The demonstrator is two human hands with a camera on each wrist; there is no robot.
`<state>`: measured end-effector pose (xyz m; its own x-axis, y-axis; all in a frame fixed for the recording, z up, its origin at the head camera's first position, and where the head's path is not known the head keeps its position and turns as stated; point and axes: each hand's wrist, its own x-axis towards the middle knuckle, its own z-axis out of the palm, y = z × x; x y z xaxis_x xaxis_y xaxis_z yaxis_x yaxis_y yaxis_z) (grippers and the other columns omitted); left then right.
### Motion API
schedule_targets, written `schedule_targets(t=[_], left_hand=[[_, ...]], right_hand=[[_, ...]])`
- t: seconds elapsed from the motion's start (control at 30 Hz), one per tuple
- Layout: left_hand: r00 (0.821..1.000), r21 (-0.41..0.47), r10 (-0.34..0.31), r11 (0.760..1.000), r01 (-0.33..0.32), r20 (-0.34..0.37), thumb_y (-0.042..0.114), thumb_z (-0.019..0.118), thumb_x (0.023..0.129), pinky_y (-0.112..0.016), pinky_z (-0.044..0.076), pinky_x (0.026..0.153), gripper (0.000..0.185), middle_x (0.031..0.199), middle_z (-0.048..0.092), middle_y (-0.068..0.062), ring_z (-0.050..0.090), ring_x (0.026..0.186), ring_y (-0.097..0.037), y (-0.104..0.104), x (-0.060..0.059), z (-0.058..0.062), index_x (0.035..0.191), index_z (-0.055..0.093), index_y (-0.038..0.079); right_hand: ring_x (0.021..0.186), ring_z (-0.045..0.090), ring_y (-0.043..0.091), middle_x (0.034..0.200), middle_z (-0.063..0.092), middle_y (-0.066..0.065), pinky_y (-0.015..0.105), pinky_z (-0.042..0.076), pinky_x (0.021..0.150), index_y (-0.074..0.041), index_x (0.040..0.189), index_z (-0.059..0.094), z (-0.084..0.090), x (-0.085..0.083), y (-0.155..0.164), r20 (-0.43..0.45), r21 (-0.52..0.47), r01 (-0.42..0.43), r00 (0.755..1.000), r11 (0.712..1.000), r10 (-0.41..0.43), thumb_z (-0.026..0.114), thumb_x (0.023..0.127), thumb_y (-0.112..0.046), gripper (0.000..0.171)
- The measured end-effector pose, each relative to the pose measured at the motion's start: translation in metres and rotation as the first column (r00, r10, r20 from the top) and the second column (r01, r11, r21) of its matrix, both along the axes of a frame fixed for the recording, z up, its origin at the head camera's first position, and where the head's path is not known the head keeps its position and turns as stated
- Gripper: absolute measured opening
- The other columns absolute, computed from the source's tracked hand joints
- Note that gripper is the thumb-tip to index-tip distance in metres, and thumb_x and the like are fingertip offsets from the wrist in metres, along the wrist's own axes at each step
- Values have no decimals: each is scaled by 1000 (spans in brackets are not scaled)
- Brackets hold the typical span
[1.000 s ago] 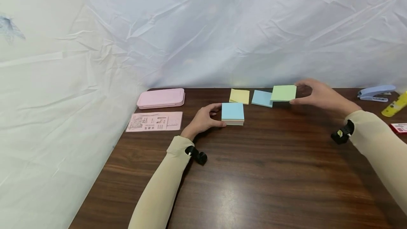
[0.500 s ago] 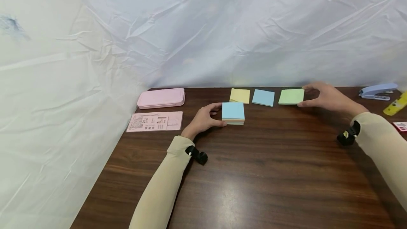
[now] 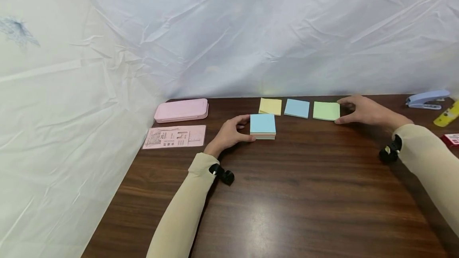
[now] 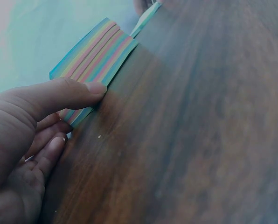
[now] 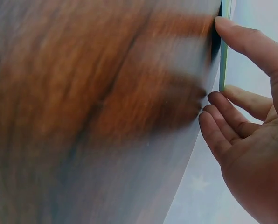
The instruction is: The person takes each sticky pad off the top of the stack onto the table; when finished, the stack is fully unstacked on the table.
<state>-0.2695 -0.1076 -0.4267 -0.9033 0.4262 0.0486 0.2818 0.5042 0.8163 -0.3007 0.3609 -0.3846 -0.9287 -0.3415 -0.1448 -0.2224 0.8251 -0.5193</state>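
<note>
while the head view takes in the whole table [image 3: 287, 194], these lines sort it
green pad: green pad [image 3: 326, 111] lies flat near the far edge, last in a row after the yellow pad [image 3: 270, 106] and the blue pad [image 3: 297, 108], each just apart from the next
right hand: right hand [image 3: 362, 110] sits at the green pad's right edge, thumb at the near corner and forefinger at the far corner, fingers only lightly bent; it touches the edge rather than wrapping it
stack: multicoloured stack [image 3: 263, 126] with a blue top sheet lies nearer the person than the row, just in front of the yellow pad
left hand: left hand [image 3: 231, 132] grips the stack's left side, thumb along the near edge, fingers curled at the far edge
left wrist view: shows the striped side of the stack [image 4: 94, 65] and the thumb pressed to it, which the head view cannot resolve
right wrist view: shows the green pad [image 5: 224, 46] edge-on with the thumb tip on its corner; much is blurred
others: pink case [image 3: 181, 110], printed card [image 3: 174, 136], blue stapler [image 3: 426, 99] far right
</note>
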Motion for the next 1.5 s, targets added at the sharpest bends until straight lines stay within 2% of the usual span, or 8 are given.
schedule_targets(t=[0.27, 0.37, 0.6, 0.77, 0.87, 1.07, 1.3, 1.5], left_hand=[[1000, -3, 3, 1000, -3, 1, 21, 92, 87, -39, 48, 111, 84, 155, 55, -8, 57, 135, -27, 0, 0, 1, 159, 50, 11], [1000, -5, 2, 1000, -2, 0, 21, 92, 87, -40, 48, 111, 83, 155, 55, -8, 57, 135, -28, 0, 0, 0, 159, 51, 11], [1000, 0, 3, 1000, -3, 0, 21, 92, 87, -40, 48, 111, 84, 155, 55, -8, 57, 135, -28, 0, 0, 0, 159, 51, 12], [1000, -1, 5, 1000, -5, 3, 20, 92, 87, -39, 48, 111, 83, 154, 56, -8, 57, 134, -27, -1, 0, 0, 159, 51, 12], [1000, -4, 7, 1000, -7, 2, 21, 92, 87, -39, 48, 111, 83, 154, 56, -8, 57, 134, -27, -1, 0, 1, 159, 51, 12], [1000, -9, 7, 1000, -7, -3, 21, 92, 87, -39, 49, 111, 83, 154, 56, -7, 57, 134, -26, -2, -1, 0, 159, 51, 12], [1000, -17, 4, 1000, -5, -8, 21, 92, 87, -39, 48, 111, 83, 154, 56, -6, 57, 135, -26, -3, 0, 0, 159, 51, 12], [1000, -14, 5, 1000, -5, -5, 21, 92, 87, -38, 48, 111, 83, 153, 57, -7, 57, 134, -25, -2, 0, 1, 159, 51, 11]], right_hand=[[134, 42, 63, 150, 33, 44, 76, 41, 101, 18, 150, 43, 3, 1, -2, -9, 23, -6, 1000, 1000, 6, 86, 94, -30, 85], [135, 42, 61, 151, 35, 42, 75, 40, 103, 17, 151, 42, 3, 2, -3, -4, 2, -1, 1000, 1000, 1, 85, 94, -30, 85], [140, 39, 57, 155, 40, 35, 74, 38, 105, 11, 155, 42, 8, 7, -14, -67, -41, -20, 998, 999, 17, 84, 95, -33, 86], [142, 40, 53, 158, 41, 30, 71, 38, 106, 6, 158, 43, 18, 13, -34, -105, -79, -33, 994, 996, 24, 82, 96, -36, 84], [140, 45, 50, 159, 44, 26, 68, 42, 105, 2, 158, 46, 23, 17, -49, -126, -122, -55, 991, 991, 39, 82, 96, -36, 81], [140, 48, 45, 160, 44, 20, 64, 44, 108, -2, 158, 47, 29, 26, -84, -116, -218, -107, 990, 970, 83, 83, 96, -33, 77], [133, 54, 39, 156, 49, 16, 60, 47, 106, -4, 157, 49, 27, 31, -122, -104, -235, -151, 986, 960, 130, 85, 94, -36, 79], [138, 52, 42, 155, 49, 18, 59, 45, 111, 0, 155, 49, 22, 31, -146, -78, -276, -195, 980, 941, 181, 86, 93, -33, 79]])
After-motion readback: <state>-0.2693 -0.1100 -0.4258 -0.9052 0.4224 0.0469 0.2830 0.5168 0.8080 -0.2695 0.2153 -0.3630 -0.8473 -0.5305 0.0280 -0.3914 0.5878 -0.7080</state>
